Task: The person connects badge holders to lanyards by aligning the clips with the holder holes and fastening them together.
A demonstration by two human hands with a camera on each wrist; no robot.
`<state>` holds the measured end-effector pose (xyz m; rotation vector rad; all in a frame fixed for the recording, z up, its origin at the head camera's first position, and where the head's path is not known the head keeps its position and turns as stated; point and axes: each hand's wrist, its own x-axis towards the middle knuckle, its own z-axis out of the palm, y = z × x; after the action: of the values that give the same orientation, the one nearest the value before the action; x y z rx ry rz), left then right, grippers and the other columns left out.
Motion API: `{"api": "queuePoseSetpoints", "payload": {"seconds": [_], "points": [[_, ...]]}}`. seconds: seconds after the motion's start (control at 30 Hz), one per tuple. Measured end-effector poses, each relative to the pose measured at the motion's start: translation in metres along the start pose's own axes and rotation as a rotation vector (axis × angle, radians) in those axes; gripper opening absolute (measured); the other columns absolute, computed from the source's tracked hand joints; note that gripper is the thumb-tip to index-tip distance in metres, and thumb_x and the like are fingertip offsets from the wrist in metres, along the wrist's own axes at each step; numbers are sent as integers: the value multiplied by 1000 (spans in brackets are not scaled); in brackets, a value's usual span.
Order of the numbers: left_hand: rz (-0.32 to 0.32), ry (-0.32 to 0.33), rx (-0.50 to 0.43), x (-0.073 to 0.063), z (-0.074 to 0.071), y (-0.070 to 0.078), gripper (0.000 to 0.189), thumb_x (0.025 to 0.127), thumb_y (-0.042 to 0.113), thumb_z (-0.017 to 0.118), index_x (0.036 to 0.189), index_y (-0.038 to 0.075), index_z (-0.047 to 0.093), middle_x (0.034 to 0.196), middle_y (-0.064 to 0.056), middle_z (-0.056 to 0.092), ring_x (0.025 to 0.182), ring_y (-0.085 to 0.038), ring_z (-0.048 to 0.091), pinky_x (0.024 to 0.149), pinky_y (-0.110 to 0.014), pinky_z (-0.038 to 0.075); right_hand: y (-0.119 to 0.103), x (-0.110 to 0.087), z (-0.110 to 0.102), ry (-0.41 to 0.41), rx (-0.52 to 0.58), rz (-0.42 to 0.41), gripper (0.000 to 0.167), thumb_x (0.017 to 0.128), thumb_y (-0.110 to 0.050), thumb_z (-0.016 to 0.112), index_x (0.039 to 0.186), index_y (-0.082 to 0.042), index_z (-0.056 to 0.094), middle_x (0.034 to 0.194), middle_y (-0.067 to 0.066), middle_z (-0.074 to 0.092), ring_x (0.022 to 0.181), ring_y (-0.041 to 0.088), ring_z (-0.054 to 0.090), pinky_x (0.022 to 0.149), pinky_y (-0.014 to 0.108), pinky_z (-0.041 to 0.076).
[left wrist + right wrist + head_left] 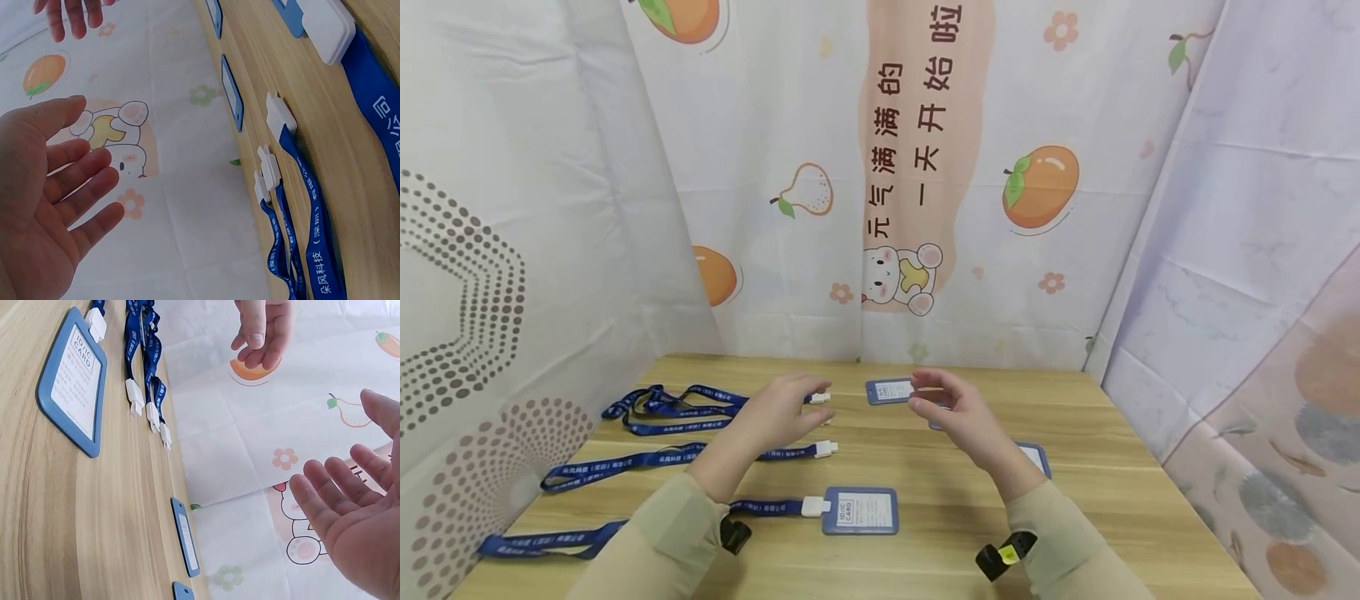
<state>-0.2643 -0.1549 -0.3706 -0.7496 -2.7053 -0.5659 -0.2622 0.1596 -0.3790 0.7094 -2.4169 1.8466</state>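
My left hand point(784, 408) hovers over the table's middle with fingers relaxed and nothing in them. Opposite it, my right hand point(958, 417) is raised too, fingers loosely bent and holding nothing. The palms face each other with a gap between. Below them, a blue-framed ID card holder point(860, 511) lies by the white clip point(812, 506) of a blue lanyard point(767, 507); the clip meets the holder's left end. Another card holder point(889, 391) lies at the back, and one point(1034, 457) is partly hidden by the right forearm. A further holder point(937, 421) is mostly covered by the right hand.
Several blue lanyards point(679, 410) lie on the left side of the wooden table point(925, 567), their white clips point(826, 448) pointing right. Printed white curtains point(775, 125) stand behind and on both sides. Each wrist wears a black strapped camera point(996, 560).
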Motion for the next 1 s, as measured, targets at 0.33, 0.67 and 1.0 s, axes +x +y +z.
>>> {"api": "queuePoseSetpoints", "payload": {"seconds": [0.33,0.67,1.0], "points": [[-26,-50,22,10,10,-7,45,94,37,74,131,13,66,123,-3,69,114,-22,64,95,-42,53,10,9,3,4,-25,51,50,93,-29,77,137,-13,59,132,8,60,117,29,61,87,38,54],[-74,-128,63,17,22,-15,40,93,38,76,124,14,71,120,-2,69,113,-21,64,94,-41,53,22,15,8,-16,-57,103,47,93,-24,77,135,-12,61,131,9,60,115,30,64,91,41,55],[-111,-200,80,19,32,-19,38,92,38,77,121,15,72,122,-2,68,117,-23,62,98,-43,50,34,21,15,-36,-129,153,39,94,-29,76,129,-15,64,126,5,63,114,27,64,90,42,55]]}}
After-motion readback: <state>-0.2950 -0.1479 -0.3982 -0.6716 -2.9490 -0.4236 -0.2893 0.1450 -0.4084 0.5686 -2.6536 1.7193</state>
